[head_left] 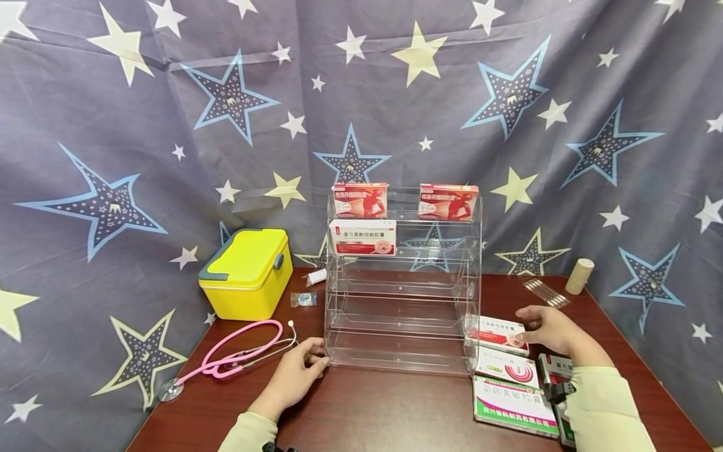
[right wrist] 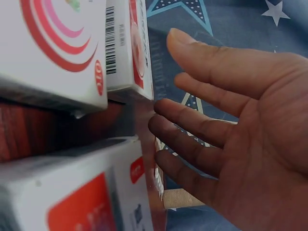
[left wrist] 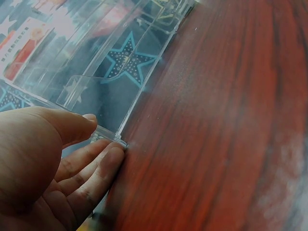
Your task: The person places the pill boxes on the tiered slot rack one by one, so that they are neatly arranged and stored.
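Observation:
A clear tiered display rack [head_left: 398, 361] stands on the table. My left hand [head_left: 298, 375] pinches its lower left front corner; in the left wrist view the thumb and fingers [left wrist: 108, 161] lie on either side of the clear edge. Past the rack's right side, my right hand [head_left: 550, 328] is spread beside a red-and-white medicine box [head_left: 499, 334], palm facing it. In the right wrist view a gap shows between the fingertips [right wrist: 161, 122] and that box [right wrist: 127, 53]. Nearer the front lie a white box with pink arcs [head_left: 506, 368] and a green-and-white box [head_left: 514, 407].
Two red boxes [head_left: 360, 201] sit on the rack's top tier, and a white-and-red box [head_left: 363, 237] one tier below. A dark-ended box [head_left: 556, 370] lies under the right forearm. Left: yellow case [head_left: 248, 276], pink stethoscope [head_left: 211, 366]. Back right: cotton swabs [head_left: 546, 292], beige roll [head_left: 580, 276].

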A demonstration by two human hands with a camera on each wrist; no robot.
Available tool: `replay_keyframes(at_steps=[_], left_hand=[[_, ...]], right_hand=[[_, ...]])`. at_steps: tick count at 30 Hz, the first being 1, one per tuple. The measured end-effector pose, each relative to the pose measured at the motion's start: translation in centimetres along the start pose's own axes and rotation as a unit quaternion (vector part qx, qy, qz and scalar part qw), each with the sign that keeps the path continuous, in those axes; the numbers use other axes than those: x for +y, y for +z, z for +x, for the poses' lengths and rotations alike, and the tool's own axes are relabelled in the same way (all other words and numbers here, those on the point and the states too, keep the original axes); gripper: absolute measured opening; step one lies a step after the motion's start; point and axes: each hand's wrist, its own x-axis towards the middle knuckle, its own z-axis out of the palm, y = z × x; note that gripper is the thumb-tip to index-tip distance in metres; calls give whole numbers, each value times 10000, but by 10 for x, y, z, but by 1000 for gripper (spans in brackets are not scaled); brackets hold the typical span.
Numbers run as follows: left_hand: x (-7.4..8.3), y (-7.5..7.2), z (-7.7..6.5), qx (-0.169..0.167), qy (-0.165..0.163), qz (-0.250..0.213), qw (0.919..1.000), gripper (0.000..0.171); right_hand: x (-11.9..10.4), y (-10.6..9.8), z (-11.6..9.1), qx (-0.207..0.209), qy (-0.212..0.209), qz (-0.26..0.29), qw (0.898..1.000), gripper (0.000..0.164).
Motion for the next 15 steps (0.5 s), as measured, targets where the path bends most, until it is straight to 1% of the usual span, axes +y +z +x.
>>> replay_keyframes(at_steps=[4, 11, 15], left_hand=[[0, 0, 0, 0, 0, 9, 10000, 32], [1, 0, 1, 9, -12, 10, 10000, 31], [0, 0, 0, 10, -35, 9, 10000, 31]], right_hand=[[2, 2, 0, -109, -87, -41, 9999, 67], [0, 2, -1, -226, -60, 18, 9997, 59], [-2, 3, -1, -217, -82, -53, 9997, 59]])
